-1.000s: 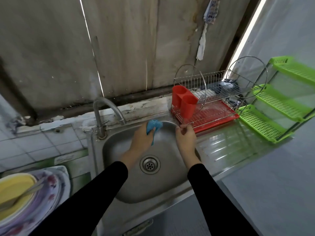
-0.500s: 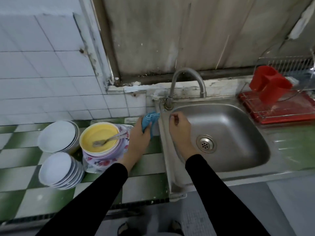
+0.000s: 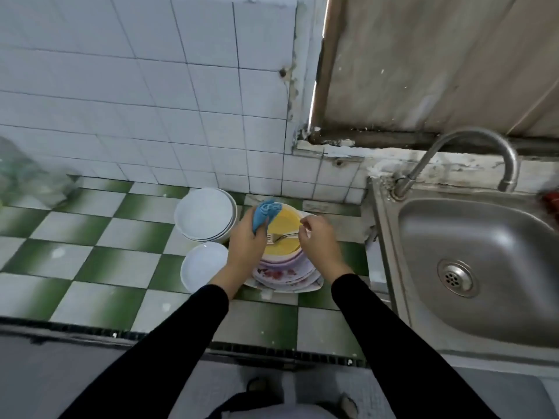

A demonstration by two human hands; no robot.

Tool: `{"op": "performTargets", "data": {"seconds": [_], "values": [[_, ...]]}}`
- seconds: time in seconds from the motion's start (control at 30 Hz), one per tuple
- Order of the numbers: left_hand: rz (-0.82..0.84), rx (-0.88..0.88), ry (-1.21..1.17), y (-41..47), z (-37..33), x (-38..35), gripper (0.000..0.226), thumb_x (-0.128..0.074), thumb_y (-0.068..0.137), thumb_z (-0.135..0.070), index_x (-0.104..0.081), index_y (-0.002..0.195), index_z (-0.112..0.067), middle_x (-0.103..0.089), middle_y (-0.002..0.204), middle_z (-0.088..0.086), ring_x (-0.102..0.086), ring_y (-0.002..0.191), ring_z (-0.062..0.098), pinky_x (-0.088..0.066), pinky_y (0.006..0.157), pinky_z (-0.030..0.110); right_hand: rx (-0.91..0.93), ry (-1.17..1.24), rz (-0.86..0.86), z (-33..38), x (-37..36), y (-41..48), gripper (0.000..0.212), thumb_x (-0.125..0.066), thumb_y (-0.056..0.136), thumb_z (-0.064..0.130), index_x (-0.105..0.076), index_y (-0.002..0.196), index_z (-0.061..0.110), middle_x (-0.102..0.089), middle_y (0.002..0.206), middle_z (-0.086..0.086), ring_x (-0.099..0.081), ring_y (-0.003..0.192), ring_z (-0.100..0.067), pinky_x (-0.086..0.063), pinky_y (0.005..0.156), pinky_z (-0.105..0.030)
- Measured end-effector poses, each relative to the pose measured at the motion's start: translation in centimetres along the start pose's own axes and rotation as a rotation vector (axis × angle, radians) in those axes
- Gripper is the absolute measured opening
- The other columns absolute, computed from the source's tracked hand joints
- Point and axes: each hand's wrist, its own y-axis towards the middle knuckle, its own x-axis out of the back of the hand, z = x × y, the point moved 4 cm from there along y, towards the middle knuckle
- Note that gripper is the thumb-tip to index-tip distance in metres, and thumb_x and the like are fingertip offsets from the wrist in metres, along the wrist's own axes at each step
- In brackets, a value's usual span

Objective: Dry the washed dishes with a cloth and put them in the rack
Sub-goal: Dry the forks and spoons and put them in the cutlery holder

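Observation:
A yellow bowl (image 3: 286,223) sits on top of a stack of floral plates (image 3: 284,275) on the green-and-white checked counter. A metal fork (image 3: 279,237) lies in the bowl. My left hand (image 3: 246,246) grips a blue cloth (image 3: 262,214) over the bowl's left rim. My right hand (image 3: 317,243) is at the bowl's right rim and pinches the end of the fork's handle. Only a red sliver of the rack (image 3: 552,204) shows at the right edge.
A stack of white bowls (image 3: 205,214) and a stack of white saucers (image 3: 202,264) stand just left of the plates. The steel sink (image 3: 390,237) with its tap (image 3: 472,140) is to the right. A clear container (image 3: 27,176) stands far left against the tiled wall.
My view swung left from the sink and rack to the dish pile. Both hands moved from over the sink onto the yellow bowl, and my right hand reached the fork.

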Motion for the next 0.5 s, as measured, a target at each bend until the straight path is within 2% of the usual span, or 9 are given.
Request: {"op": "performTargets", "data": {"seconds": [0.07, 0.17, 0.3, 0.5], "values": [[0.021, 0.002, 0.026, 0.4, 1.3, 0.9, 0.020, -0.053, 0.098, -0.013, -0.058, 0.118, -0.011, -0.064, 0.094, 0.002, -0.061, 0.085, 0.022, -0.047, 0.071, 0.030, 0.015, -0.093, 0.027, 0.5, -1.4, 0.3, 0.026, -0.054, 0.098, 0.010, -0.065, 0.119, -0.001, -0.061, 0.119, -0.019, -0.055, 0.113, -0.032, -0.043, 0.096, -0.037], [0.065, -0.005, 0.056, 1.0, 2.3, 2.0, 0.024, -0.055, 0.097, -0.013, -0.057, 0.121, -0.013, -0.064, 0.093, -0.001, -0.062, 0.086, 0.022, -0.047, 0.074, 0.028, 0.078, -0.256, 0.083, 1.2, -2.9, 0.6, 0.028, -0.052, 0.100, 0.014, -0.065, 0.121, 0.001, -0.061, 0.121, -0.018, -0.054, 0.115, -0.034, -0.045, 0.097, -0.044], [0.118, -0.025, 0.103, 1.9, 3.2, 2.7, 0.030, -0.057, 0.097, -0.023, -0.055, 0.127, -0.020, -0.068, 0.107, -0.001, -0.063, 0.092, 0.017, -0.054, 0.080, 0.031, 0.158, -0.594, 0.193, 1.4, -4.3, 1.5, 0.031, -0.047, 0.101, 0.019, -0.062, 0.128, 0.011, -0.061, 0.128, -0.010, -0.050, 0.122, -0.031, -0.040, 0.105, -0.040], [0.129, -0.025, 0.142, 2.7, 3.8, 2.7, 0.029, -0.057, 0.098, -0.027, -0.053, 0.127, -0.027, -0.068, 0.108, -0.007, -0.064, 0.092, 0.014, -0.057, 0.082, 0.038, 0.210, -0.859, 0.273, 1.7, -5.4, 2.5, 0.027, -0.043, 0.102, 0.014, -0.063, 0.121, 0.014, -0.059, 0.126, -0.008, -0.046, 0.124, -0.031, -0.036, 0.104, -0.041]]}}
